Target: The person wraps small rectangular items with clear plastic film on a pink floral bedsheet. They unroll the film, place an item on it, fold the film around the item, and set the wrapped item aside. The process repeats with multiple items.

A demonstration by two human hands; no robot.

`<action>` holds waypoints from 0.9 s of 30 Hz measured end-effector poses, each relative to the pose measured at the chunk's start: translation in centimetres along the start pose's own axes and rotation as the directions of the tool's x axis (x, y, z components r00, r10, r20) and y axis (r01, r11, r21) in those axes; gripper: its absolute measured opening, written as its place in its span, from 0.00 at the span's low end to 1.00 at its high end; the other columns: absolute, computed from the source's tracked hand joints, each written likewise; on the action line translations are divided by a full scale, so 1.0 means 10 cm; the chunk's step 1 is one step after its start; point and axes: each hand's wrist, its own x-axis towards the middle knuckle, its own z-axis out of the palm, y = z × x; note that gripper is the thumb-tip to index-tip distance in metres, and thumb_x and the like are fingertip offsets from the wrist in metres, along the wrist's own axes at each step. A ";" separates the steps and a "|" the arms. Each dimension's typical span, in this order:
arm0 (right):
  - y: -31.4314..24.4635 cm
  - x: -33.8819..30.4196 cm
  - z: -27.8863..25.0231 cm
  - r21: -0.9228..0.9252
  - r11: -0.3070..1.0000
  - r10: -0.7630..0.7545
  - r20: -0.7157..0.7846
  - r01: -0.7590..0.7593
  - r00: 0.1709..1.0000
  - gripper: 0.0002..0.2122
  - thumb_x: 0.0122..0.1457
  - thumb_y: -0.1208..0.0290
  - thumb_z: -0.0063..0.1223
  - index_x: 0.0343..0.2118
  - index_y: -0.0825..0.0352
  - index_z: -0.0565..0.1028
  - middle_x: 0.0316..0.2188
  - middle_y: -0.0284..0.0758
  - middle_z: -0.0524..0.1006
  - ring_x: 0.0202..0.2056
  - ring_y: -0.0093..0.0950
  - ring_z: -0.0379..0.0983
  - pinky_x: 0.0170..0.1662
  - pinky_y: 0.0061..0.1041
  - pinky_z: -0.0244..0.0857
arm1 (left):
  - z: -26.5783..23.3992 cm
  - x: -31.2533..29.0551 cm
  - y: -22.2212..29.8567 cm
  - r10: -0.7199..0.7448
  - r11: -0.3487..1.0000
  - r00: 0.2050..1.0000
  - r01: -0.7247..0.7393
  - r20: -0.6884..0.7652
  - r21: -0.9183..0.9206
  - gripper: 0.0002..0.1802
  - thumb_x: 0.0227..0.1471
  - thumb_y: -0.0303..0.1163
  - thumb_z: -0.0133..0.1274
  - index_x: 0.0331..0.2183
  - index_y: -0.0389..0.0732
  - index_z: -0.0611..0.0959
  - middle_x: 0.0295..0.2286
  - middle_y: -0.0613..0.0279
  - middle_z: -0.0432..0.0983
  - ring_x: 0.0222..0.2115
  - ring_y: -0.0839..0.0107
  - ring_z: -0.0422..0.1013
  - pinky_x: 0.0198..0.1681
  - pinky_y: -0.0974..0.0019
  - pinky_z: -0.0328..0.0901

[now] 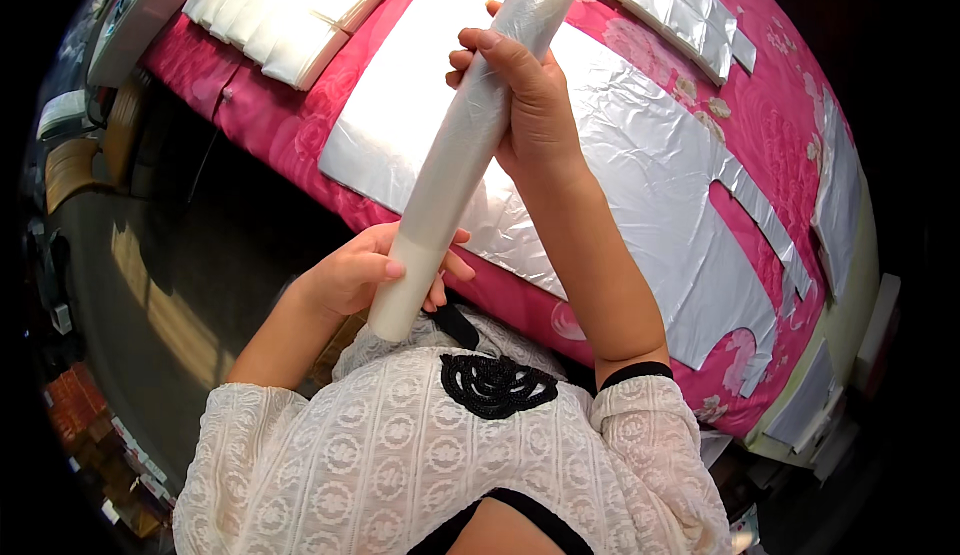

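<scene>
The left hand and right hand of a seated or standing person — which of the two is unclear — are both gripping a long, pale, translucent roll. The left hand is closing round its near end, the thumb pressing on top and the fingertips showing along the right side. The right hand is wrapping round it farther up, its thumb lying across the upper face. The roll is slanting from before the person's chest up to the right, passing over the worktop's edge and a broad silvery sheet; its far end is running out of view at the top. The sheet is lying creased on the worktop, which is wearing a pink floral cover. A stack of whitish, film-like packets is resting at upper left; a silvery folded stack is lying at upper right — well apart from the first.
</scene>
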 end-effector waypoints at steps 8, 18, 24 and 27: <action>-0.30 -0.55 -0.40 0.217 0.973 -0.075 -0.032 0.080 0.997 0.28 0.48 0.70 0.57 0.48 0.72 0.55 0.29 0.37 0.69 0.30 0.24 0.71 0.33 0.26 0.70 | 0.47 0.39 -0.10 -0.169 0.985 0.938 0.171 0.302 0.019 0.35 0.38 0.37 0.61 0.46 0.29 0.67 0.21 0.67 0.66 0.18 0.79 0.66 0.22 0.75 0.62; -0.42 -1.03 -0.61 0.138 0.979 -0.117 -0.231 0.151 0.966 0.26 0.50 0.69 0.55 0.49 0.70 0.56 0.29 0.35 0.68 0.30 0.23 0.68 0.33 0.25 0.68 | 0.68 0.61 -0.48 -0.251 0.870 0.805 0.432 0.538 -0.239 0.38 0.38 0.38 0.60 0.48 0.27 0.64 0.22 0.67 0.67 0.17 0.79 0.66 0.19 0.76 0.64; -0.30 -1.16 -0.81 -0.084 0.991 -0.133 -0.396 0.108 0.909 0.23 0.51 0.70 0.55 0.46 0.71 0.57 0.29 0.35 0.68 0.30 0.23 0.69 0.34 0.25 0.69 | 0.67 0.78 -0.48 -0.234 0.957 0.949 0.187 0.212 0.220 0.36 0.45 0.47 0.52 0.49 0.32 0.63 0.27 0.62 0.69 0.22 0.74 0.68 0.25 0.72 0.65; -0.03 -1.18 -0.90 -0.273 0.961 -0.162 -0.441 0.040 0.883 0.22 0.51 0.70 0.56 0.44 0.72 0.59 0.31 0.36 0.69 0.31 0.23 0.70 0.35 0.25 0.69 | 0.69 0.84 -0.52 -0.063 0.861 0.997 0.071 -0.032 0.503 0.34 0.49 0.54 0.47 0.47 0.36 0.65 0.29 0.61 0.71 0.25 0.74 0.69 0.29 0.71 0.66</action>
